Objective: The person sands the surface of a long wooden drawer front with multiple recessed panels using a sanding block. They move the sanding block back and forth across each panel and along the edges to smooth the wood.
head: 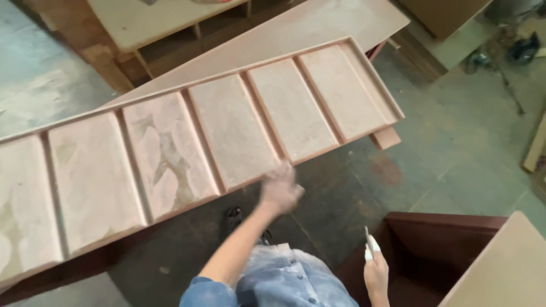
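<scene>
A long pinkish-brown wooden panel (pixel 187 136) with several raised rectangular fields lies slanted across the view. My left hand (pixel 280 187) is blurred at the panel's near edge, fingers loosely curled, touching or just off that edge, with nothing visible in it. My right hand (pixel 375 273) is lower right, away from the panel, closed around a thin flat white blade (pixel 368 243) like a putty knife, pointing up.
A flat board (pixel 318 28) lies under and behind the panel. A wooden frame (pixel 159 23) stands at the top left. A dark red-brown box (pixel 443 239) and a light board (pixel 506 267) sit at the lower right. Grey concrete floor (pixel 455 142) surrounds them.
</scene>
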